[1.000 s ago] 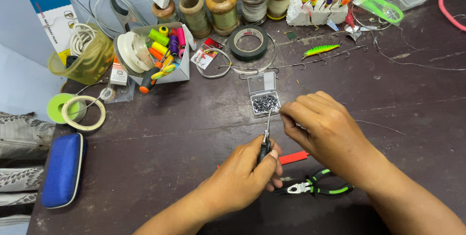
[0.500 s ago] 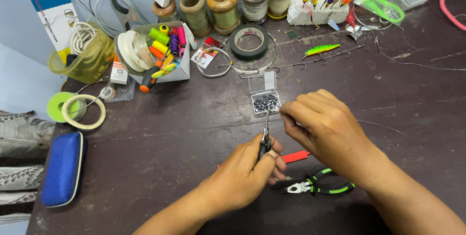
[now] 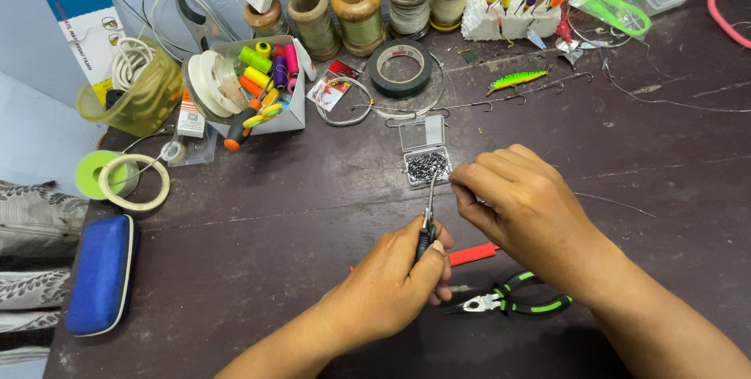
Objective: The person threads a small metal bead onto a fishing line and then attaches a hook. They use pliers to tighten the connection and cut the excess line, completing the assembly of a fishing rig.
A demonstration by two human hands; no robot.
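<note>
Gripping slim pliers upright, the left hand is closed round the handles so the tips are aimed at the hook box. Something too small to identify is pinched at the tips by the right hand. Green pliers are kept near the right wrist.

a tackle workbench: thread spools, lure, hook box.

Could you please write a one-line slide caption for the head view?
Left hand holds thin pliers up to the right hand above a small open box of hooks.
</note>
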